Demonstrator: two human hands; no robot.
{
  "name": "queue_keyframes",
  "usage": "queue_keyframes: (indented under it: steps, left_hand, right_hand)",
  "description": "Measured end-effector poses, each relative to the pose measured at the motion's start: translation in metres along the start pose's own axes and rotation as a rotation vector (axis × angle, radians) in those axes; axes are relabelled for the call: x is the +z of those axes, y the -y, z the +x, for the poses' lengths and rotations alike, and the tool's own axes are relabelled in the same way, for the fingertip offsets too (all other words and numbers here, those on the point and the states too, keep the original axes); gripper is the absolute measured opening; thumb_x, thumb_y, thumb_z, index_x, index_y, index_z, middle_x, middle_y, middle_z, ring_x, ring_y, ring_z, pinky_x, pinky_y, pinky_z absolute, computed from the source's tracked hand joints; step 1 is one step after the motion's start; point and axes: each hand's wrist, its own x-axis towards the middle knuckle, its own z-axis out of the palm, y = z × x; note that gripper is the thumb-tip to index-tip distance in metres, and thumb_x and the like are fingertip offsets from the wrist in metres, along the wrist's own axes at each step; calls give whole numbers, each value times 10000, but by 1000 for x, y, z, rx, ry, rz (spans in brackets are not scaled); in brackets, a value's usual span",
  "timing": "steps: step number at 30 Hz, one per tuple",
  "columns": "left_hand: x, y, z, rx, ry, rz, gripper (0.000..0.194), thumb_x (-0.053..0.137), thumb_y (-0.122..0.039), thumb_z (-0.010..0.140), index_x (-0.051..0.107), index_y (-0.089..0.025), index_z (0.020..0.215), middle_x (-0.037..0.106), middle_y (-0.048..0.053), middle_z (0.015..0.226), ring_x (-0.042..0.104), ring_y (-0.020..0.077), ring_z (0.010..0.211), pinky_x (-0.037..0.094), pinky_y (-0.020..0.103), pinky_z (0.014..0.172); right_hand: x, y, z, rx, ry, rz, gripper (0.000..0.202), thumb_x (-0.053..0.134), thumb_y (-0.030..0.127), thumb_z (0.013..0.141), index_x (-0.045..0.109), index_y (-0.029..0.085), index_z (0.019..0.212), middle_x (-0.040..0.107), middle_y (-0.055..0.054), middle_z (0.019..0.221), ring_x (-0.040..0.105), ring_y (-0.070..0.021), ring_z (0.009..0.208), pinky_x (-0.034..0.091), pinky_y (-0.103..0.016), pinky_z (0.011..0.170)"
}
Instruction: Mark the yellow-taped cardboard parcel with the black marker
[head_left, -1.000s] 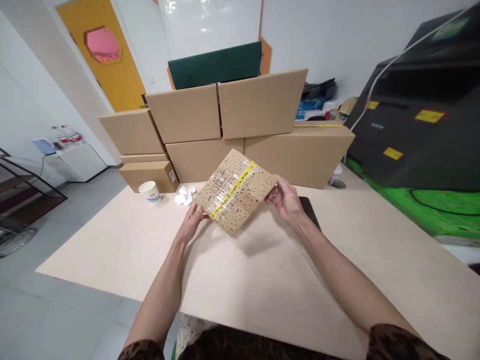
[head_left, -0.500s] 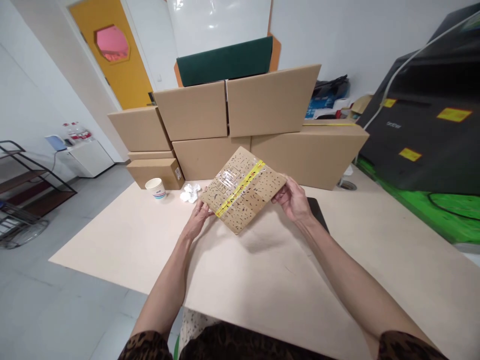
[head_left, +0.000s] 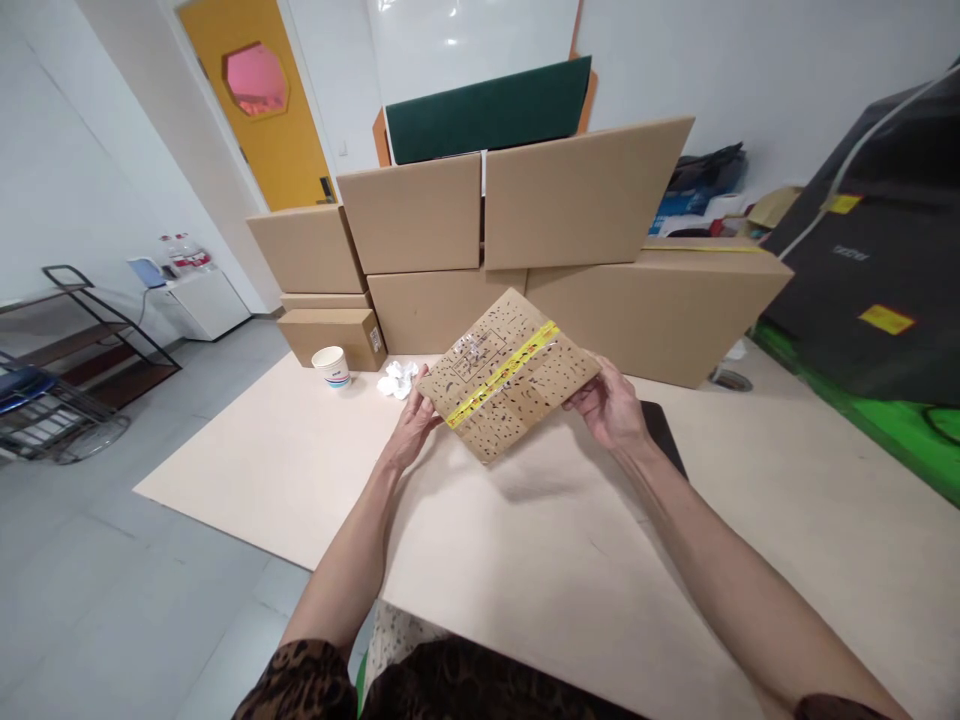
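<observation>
Between my two hands, a flat cardboard box is raised over the table and tilted, one corner pointing down toward me. Dark specks cover its face, with a printed square near the upper left and a strip of yellow tape across it. My left hand grips the left corner, thumb on the near side. My right hand is closed round the right corner; some of its fingers are hidden behind the box. Behind my right wrist lies a flat black object, partly covered.
Large cardboard boxes stand stacked along the table's far side. A paper cup and crumpled white tissue are at the back left. A dark covered bulk rises at the right. A cart stands on the floor at left.
The whole view has shifted, so the scene sits farther right in the picture. Both hands keep hold of the box, and its tilt is nearly the same.
</observation>
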Motion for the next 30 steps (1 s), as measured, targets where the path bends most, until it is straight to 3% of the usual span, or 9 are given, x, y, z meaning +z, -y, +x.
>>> queue_keyframes:
  steps: [6, 11, 15, 20, 25, 30]
  left_hand:
    - [6, -5, -1, 5, -74, -62, 970, 758, -675, 819, 233, -464, 1607, 239, 43, 1744, 344, 336, 1546, 453, 493, 1134]
    - [7, -5, -1, 34, -75, -73, 794, 749, -647, 846, 391, -384, 1504, 387, 76, 1656, 411, 315, 1497, 467, 485, 1116]
    - [6, -6, 0, 43, -46, -60, 712, 724, -652, 865, 463, -385, 1471, 377, 50, 1668, 522, 294, 1395, 504, 427, 1061]
    - [6, -10, 0, 49, -8, -6, 675, 690, -631, 901, 495, -424, 1514, 261, -1, 1739, 652, 232, 1150, 532, 370, 962]
    - [4, -7, 1, 30, 31, -4, 770, 765, -552, 865, 469, -393, 1558, 326, 47, 1709, 679, 198, 1024, 535, 371, 930]
    - [-6, 0, 3, 32, 27, -39, 844, 846, -450, 810, 470, -350, 1559, 446, 116, 1614, 691, 156, 933, 545, 380, 920]
  right_hand:
    - [-1, 1, 0, 42, 3, -78, 302, 781, 440, 729, 737, 223, 935, 671, 35, 661, 560, -108, 450, 477, -232, 391]
    - [-1, 1, 1, 60, -17, -128, 297, 802, 438, 687, 736, 216, 872, 652, 40, 619, 527, -100, 418, 458, -233, 376]
    - [-1, 1, 0, 79, -39, -128, 402, 858, 556, 650, 690, 219, 789, 607, 45, 534, 525, -109, 415, 462, -231, 387]
    - [-3, 9, 0, 82, 34, -158, 556, 831, 731, 652, 639, 216, 731, 602, 14, 498, 549, -125, 443, 490, -245, 430]
    - [-3, 23, -1, 29, 85, -257, 541, 814, 720, 691, 642, 215, 777, 615, 8, 506, 518, -124, 427, 403, -239, 384]
    - [-6, 35, -3, -42, 68, -529, 612, 715, 777, 756, 546, 220, 566, 499, 23, 411, 364, -83, 362, 261, -237, 349]
